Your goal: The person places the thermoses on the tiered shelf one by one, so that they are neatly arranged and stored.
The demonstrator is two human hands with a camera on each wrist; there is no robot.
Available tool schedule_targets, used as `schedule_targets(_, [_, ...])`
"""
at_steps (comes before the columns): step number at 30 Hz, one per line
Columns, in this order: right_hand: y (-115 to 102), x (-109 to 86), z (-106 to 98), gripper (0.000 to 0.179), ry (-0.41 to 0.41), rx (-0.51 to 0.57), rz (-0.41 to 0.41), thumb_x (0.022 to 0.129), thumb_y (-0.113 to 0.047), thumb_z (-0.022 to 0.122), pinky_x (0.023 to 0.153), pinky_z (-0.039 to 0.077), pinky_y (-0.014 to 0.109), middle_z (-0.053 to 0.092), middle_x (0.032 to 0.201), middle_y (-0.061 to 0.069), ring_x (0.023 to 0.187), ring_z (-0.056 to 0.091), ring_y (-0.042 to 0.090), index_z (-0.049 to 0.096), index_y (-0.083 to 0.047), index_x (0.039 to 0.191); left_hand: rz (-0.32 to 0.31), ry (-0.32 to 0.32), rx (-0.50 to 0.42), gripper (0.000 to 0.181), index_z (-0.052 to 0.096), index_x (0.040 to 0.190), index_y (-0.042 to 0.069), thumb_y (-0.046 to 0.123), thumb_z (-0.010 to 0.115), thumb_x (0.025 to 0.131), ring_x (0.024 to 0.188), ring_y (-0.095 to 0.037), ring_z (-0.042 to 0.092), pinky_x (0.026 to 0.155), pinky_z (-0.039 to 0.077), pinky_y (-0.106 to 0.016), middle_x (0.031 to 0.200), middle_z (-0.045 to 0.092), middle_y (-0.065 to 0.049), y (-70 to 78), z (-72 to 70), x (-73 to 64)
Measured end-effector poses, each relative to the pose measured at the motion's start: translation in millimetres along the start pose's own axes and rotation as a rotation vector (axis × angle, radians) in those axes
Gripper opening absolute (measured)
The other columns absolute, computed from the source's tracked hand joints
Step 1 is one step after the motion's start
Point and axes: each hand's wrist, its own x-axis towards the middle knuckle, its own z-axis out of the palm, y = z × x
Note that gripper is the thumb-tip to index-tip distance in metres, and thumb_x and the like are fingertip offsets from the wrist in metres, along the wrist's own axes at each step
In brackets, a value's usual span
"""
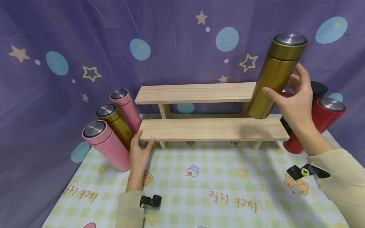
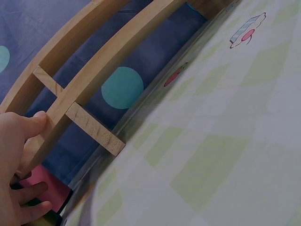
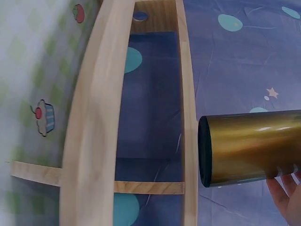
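Observation:
My right hand [image 1: 296, 98] grips a gold thermos bottle [image 1: 275, 72] with a dark-rimmed steel lid. It holds the bottle slightly tilted in the air over the right part of a two-step wooden shelf [image 1: 211, 129]. In the right wrist view the bottle's dark base [image 3: 205, 151] shows beside the shelf's upper board [image 3: 189, 117]. The left hand [image 1: 139, 155] holds the left front corner of the lower board, thumb on its front edge. Close by that hand stand a pink bottle [image 1: 114, 148], another gold bottle [image 1: 121, 128] and a second pink bottle [image 1: 129, 110].
A red bottle [image 1: 322, 117] stands right of the shelf, partly behind my right forearm, with a black-topped object [image 1: 317, 90] behind it. A green checked cloth [image 1: 199, 202] covers the table. A purple patterned curtain [image 1: 176, 25] hangs behind.

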Motion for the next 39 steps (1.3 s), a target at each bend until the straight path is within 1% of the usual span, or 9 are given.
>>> schedule_targets(6, [-3.0, 12.7, 7.1, 0.082, -0.018, -0.025, 0.001, 0.078, -0.014, 0.083, 0.081, 0.046, 0.019, 0.057, 0.123, -0.005, 0.104, 0.058, 0.011, 0.042, -0.029, 0.148, -0.001, 0.001, 0.008, 0.07, 0.041, 0.151, 0.015, 0.042, 0.069, 0.092, 0.142, -0.033, 0.033, 0.111, 0.029, -0.053, 0.156, 0.035, -0.01, -0.5, -0.6, 0.3])
schedule_targets(11, [-4.5, 22.3, 14.1, 0.082, -0.023, -0.027, -0.001, 0.078, -0.016, 0.083, 0.079, 0.045, 0.02, 0.056, 0.122, -0.006, 0.103, 0.057, 0.01, 0.041, -0.029, 0.148, -0.001, 0.003, 0.011, 0.07, 0.041, 0.151, 0.014, 0.042, 0.069, 0.093, 0.142, -0.034, 0.033, 0.111, 0.029, -0.053, 0.156, 0.035, -0.01, -2.1, -0.8, 0.0])
schedule_targets(17, [-5.1, 33.3, 19.8, 0.082, -0.026, -0.04, -0.001, 0.079, -0.019, 0.083, 0.078, 0.044, 0.021, 0.054, 0.121, -0.006, 0.102, 0.055, 0.009, 0.041, -0.03, 0.147, 0.005, -0.002, 0.014, 0.071, 0.041, 0.151, 0.015, 0.045, 0.068, 0.093, 0.141, -0.032, 0.034, 0.111, 0.03, -0.053, 0.156, 0.034, -0.009, -2.9, 2.2, -0.5])
schedule_targets(21, [-2.0, 40.1, 24.2, 0.081, -0.028, -0.059, -0.002, 0.08, -0.022, 0.082, 0.079, 0.044, 0.022, 0.054, 0.123, -0.005, 0.103, 0.054, 0.009, 0.04, -0.031, 0.148, 0.006, -0.001, 0.007, 0.072, 0.041, 0.151, 0.015, 0.046, 0.068, 0.092, 0.141, -0.032, 0.034, 0.111, 0.03, -0.052, 0.155, 0.035, -0.01, -3.4, 3.8, -1.0])
schedule_targets(26, [3.0, 49.9, 31.1, 0.081, -0.019, -0.077, 0.001, 0.08, -0.024, 0.082, 0.086, 0.044, 0.024, 0.054, 0.125, -0.003, 0.104, 0.054, 0.009, 0.039, -0.032, 0.148, 0.006, 0.002, 0.003, 0.072, 0.041, 0.151, 0.015, 0.045, 0.069, 0.092, 0.141, -0.032, 0.034, 0.111, 0.03, -0.053, 0.155, 0.035, -0.01, -4.3, 3.7, -0.9])
schedule_targets(32, [7.9, 62.1, 38.8, 0.081, -0.012, -0.08, 0.04, 0.081, -0.027, 0.081, 0.093, 0.043, 0.026, 0.054, 0.128, -0.002, 0.105, 0.053, 0.008, 0.037, -0.032, 0.149, 0.012, 0.012, 0.003, 0.071, 0.042, 0.151, 0.015, 0.043, 0.07, 0.092, 0.141, -0.032, 0.035, 0.111, 0.03, -0.052, 0.155, 0.036, -0.01, -3.5, 1.7, -1.0])
schedule_targets(39, [16.6, 74.6, 42.9, 0.083, 0.005, -0.112, 0.068, 0.081, -0.03, 0.081, 0.094, 0.04, 0.023, 0.053, 0.134, 0.001, 0.106, 0.051, 0.007, 0.035, -0.03, 0.151, 0.015, 0.02, 0.01, 0.07, 0.042, 0.15, 0.015, 0.042, 0.07, 0.092, 0.141, -0.032, 0.035, 0.111, 0.03, -0.051, 0.154, 0.036, -0.009, -2.8, 1.7, 0.8])
